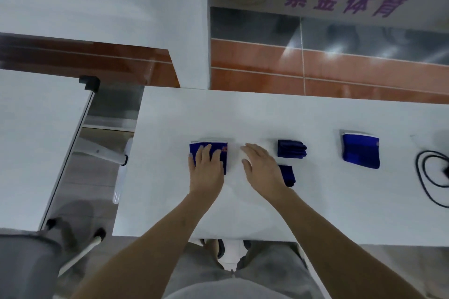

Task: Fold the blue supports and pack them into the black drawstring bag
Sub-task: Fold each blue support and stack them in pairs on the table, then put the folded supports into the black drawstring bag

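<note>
Head-camera footage shows one blue support being pressed flat on the white table under the left hand, whose fingers are spread wide with nothing gripped, while the right hand is held open and empty just beside it, and two darker folded bundles and another blue support are seen farther right. The folding step is judged to be in hand. No black drawstring bag can be made out, so one must be located before packing.
</note>
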Motion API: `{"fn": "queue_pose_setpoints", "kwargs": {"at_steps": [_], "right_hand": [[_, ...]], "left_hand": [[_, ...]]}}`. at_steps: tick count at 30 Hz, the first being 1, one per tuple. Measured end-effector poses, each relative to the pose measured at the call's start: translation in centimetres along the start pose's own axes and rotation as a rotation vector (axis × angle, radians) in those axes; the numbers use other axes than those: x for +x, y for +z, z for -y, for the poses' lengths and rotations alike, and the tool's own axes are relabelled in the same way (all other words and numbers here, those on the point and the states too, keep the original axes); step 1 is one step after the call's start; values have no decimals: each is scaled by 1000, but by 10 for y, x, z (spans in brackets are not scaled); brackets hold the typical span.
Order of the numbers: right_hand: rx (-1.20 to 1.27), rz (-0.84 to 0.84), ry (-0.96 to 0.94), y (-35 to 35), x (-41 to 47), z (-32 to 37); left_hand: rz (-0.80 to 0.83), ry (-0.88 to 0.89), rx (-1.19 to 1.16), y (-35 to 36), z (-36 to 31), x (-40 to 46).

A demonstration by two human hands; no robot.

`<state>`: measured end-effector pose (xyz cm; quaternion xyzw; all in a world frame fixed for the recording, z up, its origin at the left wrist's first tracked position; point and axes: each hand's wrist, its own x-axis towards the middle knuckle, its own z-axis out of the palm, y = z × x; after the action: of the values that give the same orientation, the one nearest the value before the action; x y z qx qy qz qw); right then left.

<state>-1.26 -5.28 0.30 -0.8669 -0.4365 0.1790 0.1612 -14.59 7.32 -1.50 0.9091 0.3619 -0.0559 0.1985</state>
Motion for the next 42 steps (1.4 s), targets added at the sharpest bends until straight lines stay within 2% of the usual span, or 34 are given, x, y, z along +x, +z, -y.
{"fn": "queue_pose_setpoints", "kwargs": {"at_steps": [3,6,12,15,20,25,30,34,42], "right_hand": [[60,-176,61,-17,-18,-32],[72,-218,189,-40,-24,-62],[182,-236,370,-68,-12,-124],[133,-138,468,-75,3,-146],[58,101,527,-78,28,-171],[178,251,522,-68,32,-188],[273,211,464,-58,23,-191],[355,205,448,-48,14,-193],[327,127,331,-48,-15,-191]], "left_hand": [[-77,-26,-187,-3,-42,-4],[22,-127,-387,0,-85,-1],[217,-316,-473,28,-128,9],[280,-386,-515,41,-138,13],[226,-447,-526,57,-156,10],[149,-497,-570,65,-169,4],[55,-513,-624,74,-178,-14],[39,-483,-624,81,-183,-23],[84,-295,-527,94,-180,-32]]}}
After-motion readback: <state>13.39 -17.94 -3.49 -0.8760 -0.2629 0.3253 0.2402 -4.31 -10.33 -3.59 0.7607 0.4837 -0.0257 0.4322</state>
